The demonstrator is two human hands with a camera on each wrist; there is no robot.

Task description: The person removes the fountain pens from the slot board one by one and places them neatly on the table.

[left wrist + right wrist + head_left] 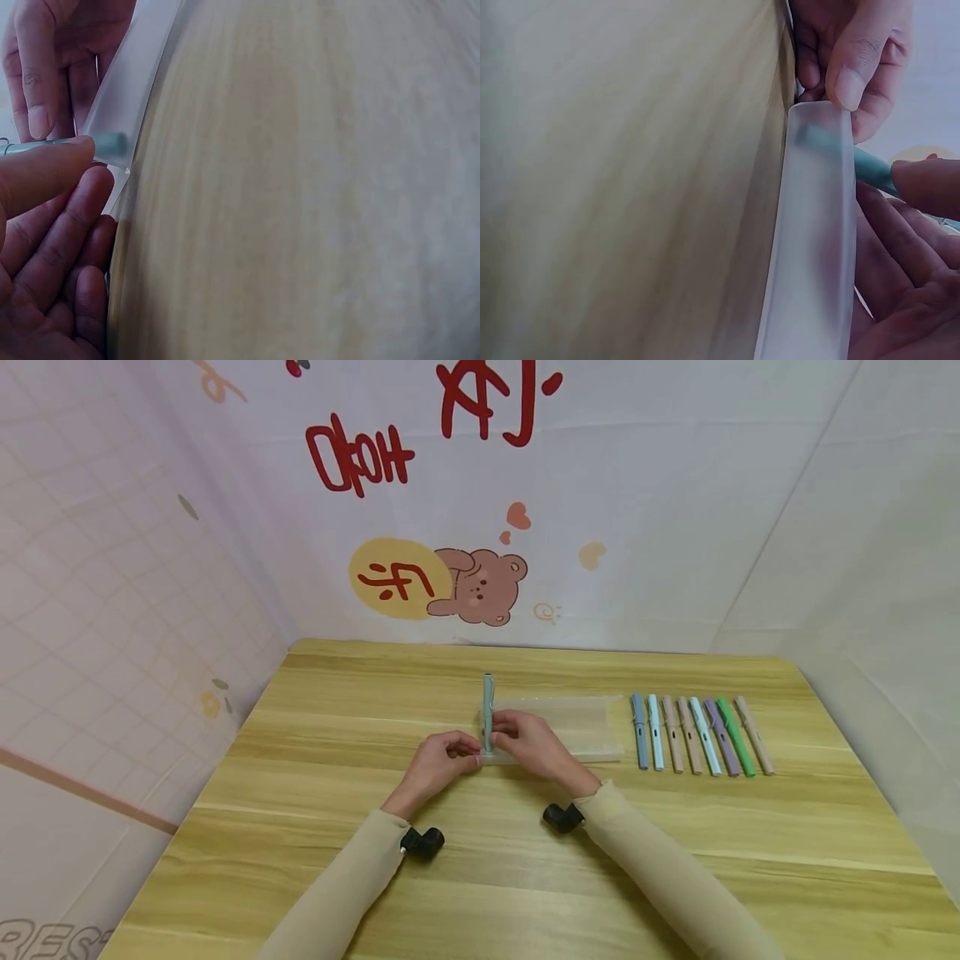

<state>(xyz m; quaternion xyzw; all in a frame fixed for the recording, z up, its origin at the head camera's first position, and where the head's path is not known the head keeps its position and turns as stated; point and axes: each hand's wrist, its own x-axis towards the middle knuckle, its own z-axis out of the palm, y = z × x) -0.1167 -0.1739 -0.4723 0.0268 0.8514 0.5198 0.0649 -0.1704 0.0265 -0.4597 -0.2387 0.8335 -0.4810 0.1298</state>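
A translucent plastic pen case lies on the table in front of both hands. My left hand pinches the left end of this case, thumb on its near wall, as the right wrist view shows. A teal pen with a clip stands nearly upright at that same end, gripped low by my right hand. Through the frosted wall of the case, the lower tip of the teal pen shows blurred, inside the case. In the left wrist view, the left thumb covers part of the pen.
Right of the case lies a row of several capped pens, among them a blue pen, a purple pen, a green pen and a brown pen. A printed cloth wall rises behind the wooden table.
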